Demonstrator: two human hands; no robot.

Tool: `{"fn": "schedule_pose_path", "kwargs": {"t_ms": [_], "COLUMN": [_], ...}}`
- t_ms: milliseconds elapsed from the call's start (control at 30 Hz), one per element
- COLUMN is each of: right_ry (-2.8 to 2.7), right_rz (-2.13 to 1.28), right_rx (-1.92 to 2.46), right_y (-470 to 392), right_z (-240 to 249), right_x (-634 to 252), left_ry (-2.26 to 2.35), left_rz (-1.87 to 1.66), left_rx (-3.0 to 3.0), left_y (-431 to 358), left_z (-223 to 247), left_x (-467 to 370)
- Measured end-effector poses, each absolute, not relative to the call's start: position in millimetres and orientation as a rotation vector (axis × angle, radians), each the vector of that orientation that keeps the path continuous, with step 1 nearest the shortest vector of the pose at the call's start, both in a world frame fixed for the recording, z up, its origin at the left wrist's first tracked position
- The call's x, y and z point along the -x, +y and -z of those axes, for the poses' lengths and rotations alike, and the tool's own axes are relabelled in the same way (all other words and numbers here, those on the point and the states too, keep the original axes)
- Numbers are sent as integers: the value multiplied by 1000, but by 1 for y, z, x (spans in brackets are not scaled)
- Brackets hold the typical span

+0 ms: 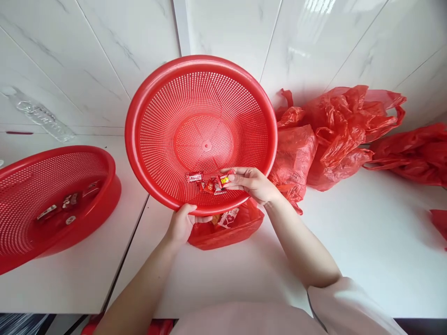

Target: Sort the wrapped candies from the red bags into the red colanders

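A large red perforated basket (157, 79) is tilted toward me, its front rim gripped by my left hand (181, 223). Several small wrapped candies (195, 177) lie low inside it. My right hand (249, 183) reaches over the basket's lower right side, its thumb and fingers closed on a red candy with yellow print (224, 180). Beneath the front rim sits an open red plastic bag (223, 239), partly hidden by the basket, with a white and red packet (229, 217) showing in it.
At the left, another red basket (113, 186) holds a few wrapped pieces. A clear plastic bottle (44, 116) lies near the tiled wall. Several filled red bags (295, 153) stand along the wall at the right. A dark seam crosses the white table (314, 251) left of centre.
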State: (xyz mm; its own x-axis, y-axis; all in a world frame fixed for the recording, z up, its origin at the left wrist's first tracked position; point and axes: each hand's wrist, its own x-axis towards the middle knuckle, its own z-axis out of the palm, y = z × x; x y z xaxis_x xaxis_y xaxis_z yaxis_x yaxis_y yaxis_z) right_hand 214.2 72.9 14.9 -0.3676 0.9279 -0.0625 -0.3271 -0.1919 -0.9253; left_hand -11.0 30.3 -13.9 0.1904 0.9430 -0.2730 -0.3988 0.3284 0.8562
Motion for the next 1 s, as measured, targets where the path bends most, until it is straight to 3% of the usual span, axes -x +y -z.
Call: {"fn": "schedule_pose_path", "kwargs": {"t_ms": [367,533,700,1000], "right_ry": [-1205,-1555,-2042,-2052], "right_rz": [-1628,-1604,-1118,-259], "right_rx": [839,832,1007,1659], "right_y": [70,58,52,68], "right_z": [-21,-31,-31,5], "right_x": [-213,-216,-211,-184], "left_ry": [936,979,1016,944], "left_rz": [-1111,-1184,-1253,-1064], "left_rx": [-715,-727,-737,-768], "left_y": [34,39,43,28], "left_z": [14,13,15,20], "left_x": [14,19,19,6]}}
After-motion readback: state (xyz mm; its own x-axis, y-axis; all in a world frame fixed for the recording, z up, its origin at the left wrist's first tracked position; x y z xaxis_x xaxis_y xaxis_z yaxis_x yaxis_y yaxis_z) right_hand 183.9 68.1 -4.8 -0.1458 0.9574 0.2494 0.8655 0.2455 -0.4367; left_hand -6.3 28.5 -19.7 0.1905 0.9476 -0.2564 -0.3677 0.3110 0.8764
